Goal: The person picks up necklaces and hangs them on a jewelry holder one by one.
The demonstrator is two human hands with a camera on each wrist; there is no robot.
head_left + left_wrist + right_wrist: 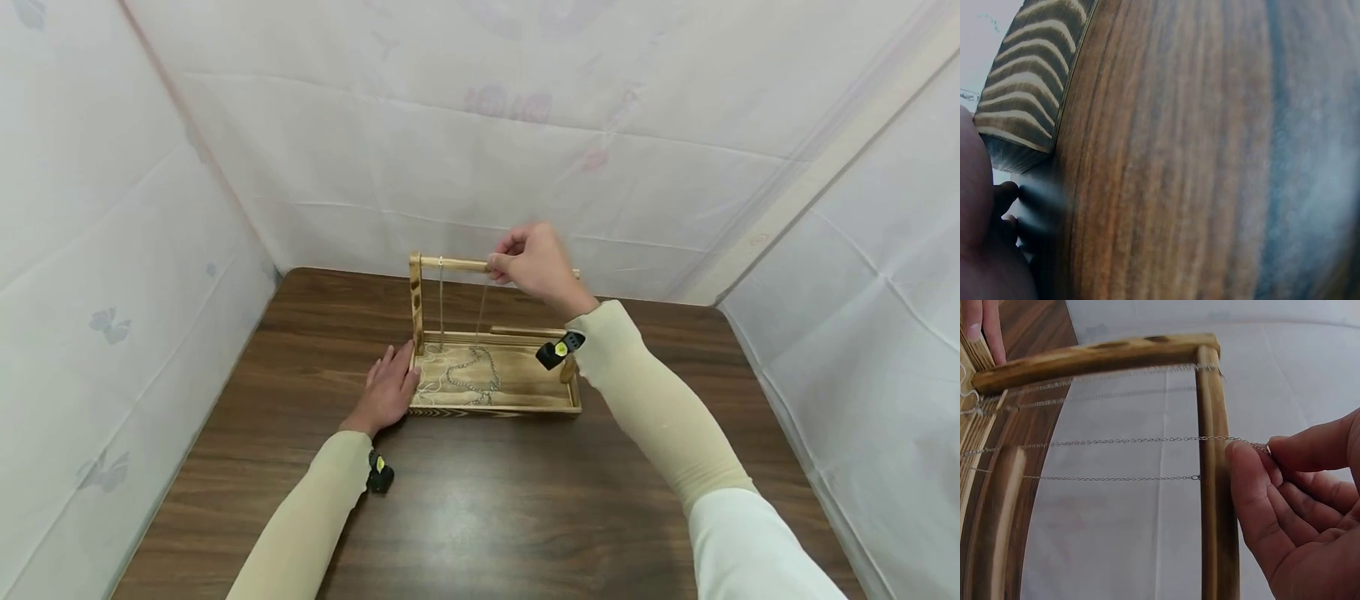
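Beige fitted sleeves (652,400) on both forearms; white sleeve above right; small black wrist cameras (557,352), yellow-green dots.

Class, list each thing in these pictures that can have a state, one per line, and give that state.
Wooden stand: upright on the table, steadied at its left end.
Top bar: level across the posts, chains hanging from it.
Silver chain: pulled taut, one end pinched at the bar.
Loose chains: heaped on the stand's base.
Left hand: flat, fingers straight against the stand.
Right hand: raised, pinching the silver chain.
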